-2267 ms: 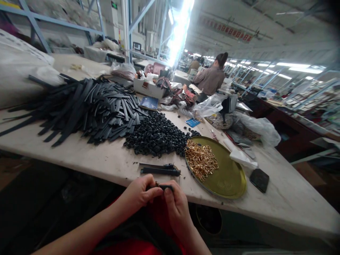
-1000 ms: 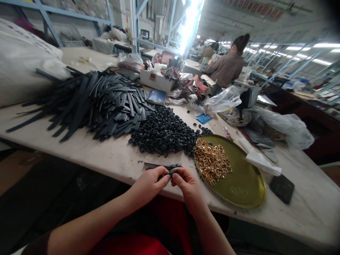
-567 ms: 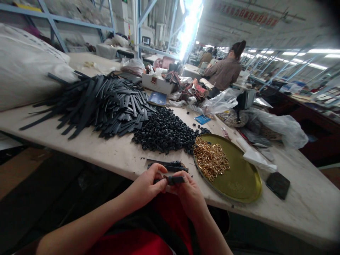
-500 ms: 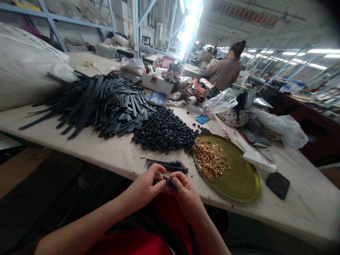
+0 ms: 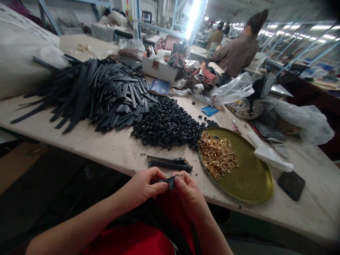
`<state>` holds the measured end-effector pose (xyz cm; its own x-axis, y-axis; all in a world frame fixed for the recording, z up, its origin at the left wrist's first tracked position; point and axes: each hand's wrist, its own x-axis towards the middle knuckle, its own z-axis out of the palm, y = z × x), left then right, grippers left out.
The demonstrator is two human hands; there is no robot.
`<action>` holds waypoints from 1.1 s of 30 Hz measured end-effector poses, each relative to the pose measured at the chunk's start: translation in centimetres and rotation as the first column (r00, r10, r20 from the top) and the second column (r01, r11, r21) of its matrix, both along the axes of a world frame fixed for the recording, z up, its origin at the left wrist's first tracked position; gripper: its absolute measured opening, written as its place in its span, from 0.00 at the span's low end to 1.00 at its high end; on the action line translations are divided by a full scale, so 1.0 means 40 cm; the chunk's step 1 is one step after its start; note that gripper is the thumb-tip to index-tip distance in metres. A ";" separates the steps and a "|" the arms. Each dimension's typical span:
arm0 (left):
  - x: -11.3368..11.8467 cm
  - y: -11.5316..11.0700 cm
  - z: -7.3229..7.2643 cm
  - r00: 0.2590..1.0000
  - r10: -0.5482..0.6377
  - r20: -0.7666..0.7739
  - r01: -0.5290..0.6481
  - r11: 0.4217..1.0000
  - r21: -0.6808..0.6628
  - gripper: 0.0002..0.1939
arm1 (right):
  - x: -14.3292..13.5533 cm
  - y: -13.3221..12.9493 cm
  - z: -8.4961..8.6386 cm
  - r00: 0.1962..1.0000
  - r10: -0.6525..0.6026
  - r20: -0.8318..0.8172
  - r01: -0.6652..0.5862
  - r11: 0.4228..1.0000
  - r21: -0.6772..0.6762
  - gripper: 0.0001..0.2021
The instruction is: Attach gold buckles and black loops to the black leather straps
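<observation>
Head view: the left hand and right hand pinch a short, flat, black leather-like strap with gold-coloured metal between their fingers, near the pale worktop's front edge.

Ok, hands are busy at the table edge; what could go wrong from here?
The dark strap pinched between left hand and right hand is small, with a gold piece at its right end; if it slips, it might drop past the edge of the table.

The black loops crowd the tray beside its gold buckles, so a nudge could mix them.
</observation>
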<state>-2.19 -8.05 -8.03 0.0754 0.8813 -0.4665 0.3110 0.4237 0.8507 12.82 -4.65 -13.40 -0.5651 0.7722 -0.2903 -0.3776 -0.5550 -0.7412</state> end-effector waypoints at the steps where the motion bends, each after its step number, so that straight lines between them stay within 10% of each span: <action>1: -0.001 0.003 -0.001 0.997 0.016 0.080 -0.013 1.000 -0.028 0.13 | -0.001 0.006 -0.006 0.993 -0.071 0.097 0.063 0.995 0.079 0.13; 4: -0.003 0.016 -0.011 0.981 0.023 0.192 -0.017 0.999 -0.033 0.12 | 0.000 0.021 -0.024 0.902 -0.268 0.337 0.146 0.926 0.347 0.10; 7: -0.005 0.029 -0.030 0.987 -0.004 0.160 0.008 1.000 -0.022 0.12 | 0.011 0.030 -0.044 0.852 -0.229 0.472 -0.070 0.841 0.536 0.07; 17: 0.006 0.027 -0.070 0.990 -0.018 0.143 0.043 0.984 -0.174 0.11 | 0.052 0.023 -0.062 0.720 -0.104 0.686 -0.568 0.481 0.668 0.03; 26: 0.010 -0.013 -0.059 0.967 -0.127 0.222 0.167 0.971 -0.172 0.15 | 0.075 -0.008 -0.061 0.733 0.016 0.680 -0.564 0.573 0.594 0.05; 33: 0.014 -0.053 -0.036 0.967 -0.103 0.232 0.155 0.963 -0.220 0.15 | 0.091 -0.047 -0.029 0.759 -0.002 0.651 -0.549 0.537 0.641 0.05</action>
<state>-1.62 -10.19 -9.48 0.3031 0.7250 -0.6185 0.1956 0.5878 0.7850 16.46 -6.52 -14.55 -0.7506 0.6607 0.0086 0.2782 0.3279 -0.9028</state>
